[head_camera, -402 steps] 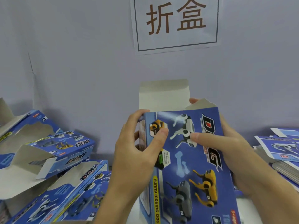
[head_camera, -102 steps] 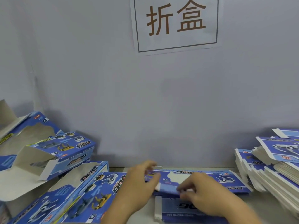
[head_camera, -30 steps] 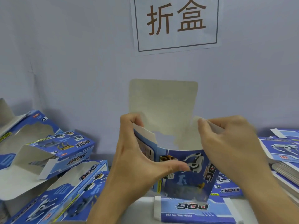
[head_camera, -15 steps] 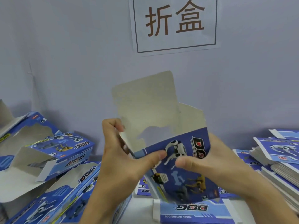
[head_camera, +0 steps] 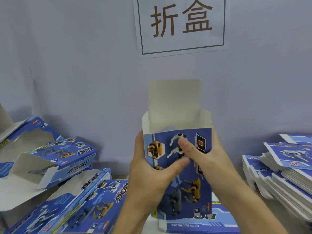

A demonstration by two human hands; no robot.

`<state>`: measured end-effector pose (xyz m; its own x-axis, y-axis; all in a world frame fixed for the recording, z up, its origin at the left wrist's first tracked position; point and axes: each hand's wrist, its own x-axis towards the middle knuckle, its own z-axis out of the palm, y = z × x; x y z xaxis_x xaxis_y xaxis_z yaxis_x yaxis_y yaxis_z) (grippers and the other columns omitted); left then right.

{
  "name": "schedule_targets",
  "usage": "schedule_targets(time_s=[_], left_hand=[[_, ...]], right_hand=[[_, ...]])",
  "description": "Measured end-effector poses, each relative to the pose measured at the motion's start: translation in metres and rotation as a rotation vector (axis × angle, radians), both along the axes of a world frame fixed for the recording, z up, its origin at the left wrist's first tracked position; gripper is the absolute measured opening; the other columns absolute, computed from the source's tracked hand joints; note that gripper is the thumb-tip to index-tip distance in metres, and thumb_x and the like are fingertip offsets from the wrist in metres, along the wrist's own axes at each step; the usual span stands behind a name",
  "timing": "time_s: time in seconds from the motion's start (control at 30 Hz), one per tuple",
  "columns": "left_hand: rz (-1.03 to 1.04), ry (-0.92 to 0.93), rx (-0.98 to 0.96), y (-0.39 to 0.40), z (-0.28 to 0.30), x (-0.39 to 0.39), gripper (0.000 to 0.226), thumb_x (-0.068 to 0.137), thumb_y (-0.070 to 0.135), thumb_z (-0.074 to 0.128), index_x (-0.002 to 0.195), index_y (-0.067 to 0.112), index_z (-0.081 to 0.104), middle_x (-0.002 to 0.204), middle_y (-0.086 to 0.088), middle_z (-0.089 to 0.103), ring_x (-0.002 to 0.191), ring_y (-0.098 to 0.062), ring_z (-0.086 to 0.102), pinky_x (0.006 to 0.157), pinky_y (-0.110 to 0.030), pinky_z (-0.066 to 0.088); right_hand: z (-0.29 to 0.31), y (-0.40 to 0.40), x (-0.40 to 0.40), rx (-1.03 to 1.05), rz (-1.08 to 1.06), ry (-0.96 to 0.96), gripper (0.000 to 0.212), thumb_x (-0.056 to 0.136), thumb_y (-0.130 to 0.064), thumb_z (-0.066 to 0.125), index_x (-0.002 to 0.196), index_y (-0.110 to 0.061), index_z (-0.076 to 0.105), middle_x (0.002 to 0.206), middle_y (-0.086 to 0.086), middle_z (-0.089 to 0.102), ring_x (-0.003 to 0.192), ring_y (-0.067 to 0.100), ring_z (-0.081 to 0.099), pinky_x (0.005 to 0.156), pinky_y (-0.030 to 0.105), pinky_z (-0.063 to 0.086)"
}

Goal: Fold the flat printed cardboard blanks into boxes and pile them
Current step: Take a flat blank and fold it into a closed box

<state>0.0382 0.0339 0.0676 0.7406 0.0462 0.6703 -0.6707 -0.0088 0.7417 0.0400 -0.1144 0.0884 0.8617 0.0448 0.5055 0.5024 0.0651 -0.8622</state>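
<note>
The box (head_camera: 179, 166) is up in front of the wall now, standing upright and squared into a tube — its top end is open, grey cardboard showing inside, nothing in it that can be seen. The tall lid flap (head_camera: 174, 98) stands straight up at the back, with short side flaps either side of the opening. The printed blue face with the robot dogs looks toward the camera.

Left hand (head_camera: 152, 174) wraps the box's left edge, thumb laid across the front panel; its grip is clamped on the box. Right hand (head_camera: 207, 159) holds the right edge with fingers behind and the thumb pressed on the white dog print, so that grip is on the box too. Both thumbs nearly meet on the front face.

Half a second ago the box was tilted and half-collapsed, lid flap leaning left; it now sits straight and fully opened out, raised a little higher.

Under it on the table (head_camera: 152, 225) lies a flat blank (head_camera: 202, 225), its lettering upside down. At left, the pile of folded boxes (head_camera: 59, 166) lies on its sides, window cut-outs and open flaps showing, unchanged. At right — the stack of flat blanks (head_camera: 283, 174), fanned unevenly.
</note>
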Motion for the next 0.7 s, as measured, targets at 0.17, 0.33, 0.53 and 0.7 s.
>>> schedule_targets(time_s=[0.17, 0.33, 0.53, 0.7], left_hand=[[0.062, -0.016, -0.016, -0.001, 0.004, -0.004, 0.064, 0.077, 0.033, 0.078, 0.133, 0.029, 0.048, 0.105, 0.014, 0.074, 0.096, -0.006, 0.072, 0.072, -0.02, 0.06], [0.021, -0.081, -0.023, 0.003, 0.013, -0.008, 0.084, 0.079, 0.042, 0.081, 0.141, 0.061, 0.028, 0.129, 0.024, 0.062, 0.116, -0.003, 0.064, 0.087, -0.027, 0.058], [0.0, -0.053, -0.021, 0.01, 0.01, -0.003, 0.064, 0.075, 0.035, 0.083, 0.128, 0.046, 0.048, 0.117, 0.005, 0.07, 0.105, -0.02, 0.071, 0.078, -0.038, 0.062], [-0.106, 0.092, -0.09, 0.01, 0.012, -0.009, 0.042, 0.069, 0.037, 0.078, 0.1, 0.037, 0.049, 0.084, -0.004, 0.074, 0.073, -0.019, 0.075, 0.055, -0.026, 0.058]], right_hand=[[-0.003, -0.002, 0.005, 0.086, 0.037, 0.026, 0.096, 0.052, -0.077, 0.074, 0.134, -0.07, 0.024, 0.137, -0.015, 0.058, 0.133, 0.016, 0.051, 0.108, 0.051, 0.043], [-0.002, -0.004, 0.001, -0.037, -0.125, -0.264, 0.064, 0.089, -0.048, 0.062, 0.142, -0.058, 0.027, 0.111, -0.048, 0.056, 0.103, -0.035, 0.043, 0.072, -0.007, 0.04], [-0.004, 0.002, -0.001, 0.006, -0.035, -0.22, 0.038, 0.092, -0.034, 0.067, 0.127, -0.044, 0.056, 0.108, -0.006, 0.069, 0.091, 0.008, 0.07, 0.068, 0.019, 0.056], [0.005, -0.002, -0.001, 0.031, 0.11, -0.047, 0.012, 0.097, -0.034, 0.05, 0.097, -0.026, 0.058, 0.071, 0.01, 0.07, 0.061, 0.015, 0.069, 0.055, 0.022, 0.053]])
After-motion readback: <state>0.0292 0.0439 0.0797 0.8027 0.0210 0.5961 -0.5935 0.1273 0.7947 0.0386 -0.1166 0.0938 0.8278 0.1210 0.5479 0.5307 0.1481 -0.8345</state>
